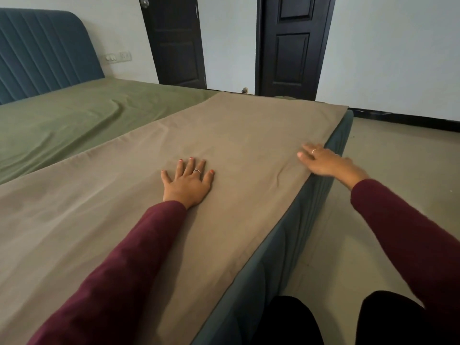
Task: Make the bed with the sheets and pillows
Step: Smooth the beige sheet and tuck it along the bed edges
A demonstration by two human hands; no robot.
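Observation:
A taupe sheet (236, 135), folded into a long band, lies across the foot of the bed over a green fitted sheet (82, 120). My left hand (188, 181) lies flat on the taupe sheet with its fingers spread. My right hand (328, 161) rests with straight fingers on the sheet's edge, right at the foot of the bed. No pillows are in view.
A teal padded headboard (42, 53) stands at the far left, and the teal bed frame (293, 235) runs along the foot. Two dark doors (293, 46) are in the far wall. Bare floor (398, 150) lies to the right of the bed, where I stand.

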